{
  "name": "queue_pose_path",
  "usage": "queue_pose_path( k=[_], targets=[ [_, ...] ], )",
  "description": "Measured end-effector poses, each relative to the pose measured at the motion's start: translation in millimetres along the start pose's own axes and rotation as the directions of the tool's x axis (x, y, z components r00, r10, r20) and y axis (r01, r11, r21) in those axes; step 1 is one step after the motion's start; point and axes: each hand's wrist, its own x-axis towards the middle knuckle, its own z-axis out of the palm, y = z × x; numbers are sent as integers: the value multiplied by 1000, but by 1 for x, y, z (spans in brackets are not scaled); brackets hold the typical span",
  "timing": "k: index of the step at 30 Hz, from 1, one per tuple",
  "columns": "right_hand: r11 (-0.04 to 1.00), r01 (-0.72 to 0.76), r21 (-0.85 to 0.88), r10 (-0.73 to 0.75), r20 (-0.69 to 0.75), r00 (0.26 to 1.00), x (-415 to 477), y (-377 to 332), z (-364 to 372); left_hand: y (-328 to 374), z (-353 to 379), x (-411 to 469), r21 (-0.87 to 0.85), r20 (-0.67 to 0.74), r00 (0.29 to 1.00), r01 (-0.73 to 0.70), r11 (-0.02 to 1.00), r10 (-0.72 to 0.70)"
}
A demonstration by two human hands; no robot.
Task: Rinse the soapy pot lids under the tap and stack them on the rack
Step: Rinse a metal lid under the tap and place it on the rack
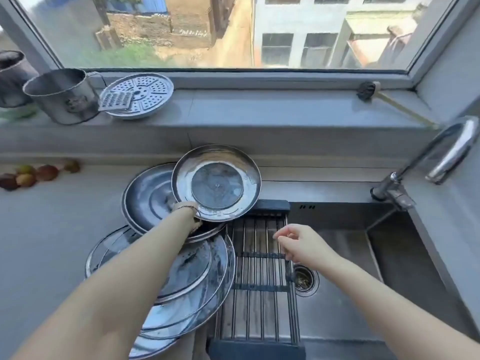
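Tilting, a lid [217,183] half hides the left hand [189,211].

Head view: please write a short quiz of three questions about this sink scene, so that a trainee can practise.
1. True or false: water runs from the tap.
2. Fill in: the empty right hand hovers above the ____.
3. Choose: the left hand grips the glass-centred lid at its A) knob, B) rim, C) glass centre.

Key: 1 false; 2 rack; 3 B.
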Motion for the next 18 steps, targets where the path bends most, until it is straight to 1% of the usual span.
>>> queue_pose_path(
  k=[1,2,3,5,7,9,10,11,13,15,17,18],
  targets=[
    [1000,-20,12,20,-11,1000,0,1,2,0,-2,2,5,-2,999,36,999,-36],
    [999,-49,24,49,-28,998,2,2,2,0,-4,5,53,-50,998,47,997,-44],
    [998,-64,26,65,-31,997,3,4,2,0,-1,11,44,-53,998,42,998,-39],
    [996,-80,30,81,-39,996,5,7,4,0,-2,-6,99,-62,994,-88,991,95],
    [996,-75,44,78,-55,995,6,9,2,-3,-2,-24,239,-74,970,-210,948,234],
    [996,-53,76,60,-88,994,7,11,-1,-4,-5,-42,298,-141,941,-257,919,309],
    [994,-46,102,58,-116,992,7,12,-3,-4,-6,-50,365,-173,917,-280,888,360],
    [987,-38,155,62,-151,987,7,12,-7,-3,-5,-58,436,-173,890,-315,843,421],
    [954,-29,299,97,-217,971,6,9,-19,-1,-2,-81,490,-89,859,-403,773,504],
    [901,-33,433,152,-244,958,2,10,-35,-5,4,-106,506,6,838,-473,721,546],
    [838,-29,544,187,-237,953,-2,13,-52,-13,10,-126,506,99,819,-531,680,566],
    [817,-2,576,175,-245,954,-5,18,-61,-20,16,-136,494,137,818,-546,677,559]
  ],
)
